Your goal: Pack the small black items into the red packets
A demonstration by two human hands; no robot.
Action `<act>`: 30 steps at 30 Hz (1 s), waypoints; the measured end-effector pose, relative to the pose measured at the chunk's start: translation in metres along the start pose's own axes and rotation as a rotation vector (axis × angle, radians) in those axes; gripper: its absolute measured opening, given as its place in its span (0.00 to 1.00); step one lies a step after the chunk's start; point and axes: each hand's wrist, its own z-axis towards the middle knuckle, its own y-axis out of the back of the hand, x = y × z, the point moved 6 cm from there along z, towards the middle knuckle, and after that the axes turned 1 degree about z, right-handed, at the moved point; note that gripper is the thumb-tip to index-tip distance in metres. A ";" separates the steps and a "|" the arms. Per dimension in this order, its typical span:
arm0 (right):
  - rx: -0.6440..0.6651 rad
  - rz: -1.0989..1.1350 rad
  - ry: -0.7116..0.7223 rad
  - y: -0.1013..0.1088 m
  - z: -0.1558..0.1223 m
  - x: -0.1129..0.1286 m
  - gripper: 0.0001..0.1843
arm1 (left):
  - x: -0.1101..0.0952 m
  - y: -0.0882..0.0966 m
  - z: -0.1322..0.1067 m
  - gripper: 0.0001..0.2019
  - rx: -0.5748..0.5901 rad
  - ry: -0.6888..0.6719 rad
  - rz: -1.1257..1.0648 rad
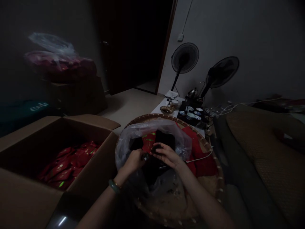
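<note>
My left hand (134,161), with a green bangle (114,186) at the wrist, is closed around a small dark thing (145,156) with a shiny end; its kind is not clear. Just to its right, the fingertips of my right hand (168,155) pinch a small dark clump (156,148). Both hands are over an open clear plastic bag (182,140) on a round woven bamboo tray (220,183). Beyond the fingers lies a red packet (149,140) with green marks, among black patches too dark to make out. Red cloth-like material (202,159) covers the tray's right side.
An open cardboard box (89,171) with many red packets (65,165) stands at left. Behind it, a stuffed plastic bag (60,63) tops another box (78,95). Cups (190,115), a kettle (192,93) and two fans (185,57) are ahead. A woven mat (264,143) lies right.
</note>
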 end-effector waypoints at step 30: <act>0.058 -1.819 0.161 -0.062 -0.008 0.003 0.14 | 0.007 -0.006 -0.003 0.17 -0.109 0.113 -0.262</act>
